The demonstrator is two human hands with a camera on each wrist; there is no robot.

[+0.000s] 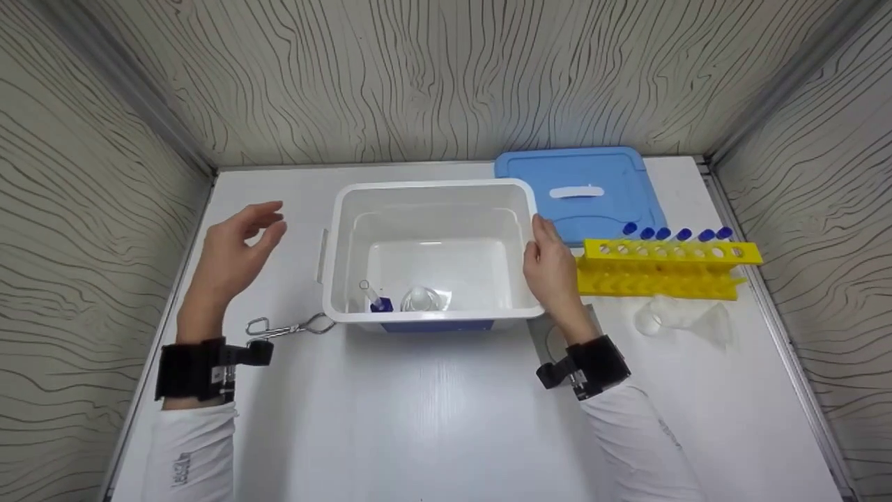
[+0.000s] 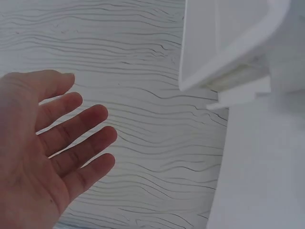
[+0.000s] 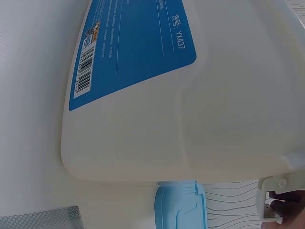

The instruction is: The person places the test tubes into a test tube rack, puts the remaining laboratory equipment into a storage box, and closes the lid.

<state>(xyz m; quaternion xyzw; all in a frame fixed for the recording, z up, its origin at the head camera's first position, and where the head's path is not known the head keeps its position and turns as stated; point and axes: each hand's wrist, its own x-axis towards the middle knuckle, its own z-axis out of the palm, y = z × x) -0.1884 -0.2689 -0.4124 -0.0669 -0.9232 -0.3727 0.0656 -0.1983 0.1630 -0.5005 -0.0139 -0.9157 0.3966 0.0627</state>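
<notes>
A white plastic storage box (image 1: pixel 446 183) stands uncovered on the table, with a blue label (image 3: pixel 138 47) on its outer front wall. My right hand (image 1: pixel 552 268) grips the box at its right rim, and its fingers (image 3: pixel 288 202) show by the white side handle in the right wrist view. Inside the box, a slim clear tube with a blue foot (image 1: pixel 380 305) leans in the front left corner beside a round clear glass vessel (image 1: pixel 420 300). My left hand (image 1: pixel 238 244) is raised left of the box, apart from it, fingers loosely bent around nothing.
Metal tongs (image 1: pixel 293 326) lie left of the box. A blue lid (image 1: pixel 592 167) with a white handle lies behind right. The yellow rack (image 1: pixel 669 249) holds several blue-capped tubes. Clear glass or plastic ware (image 1: pixel 707 324) sits in front of it. Grey mesh (image 3: pixel 43 219) lies under my right wrist.
</notes>
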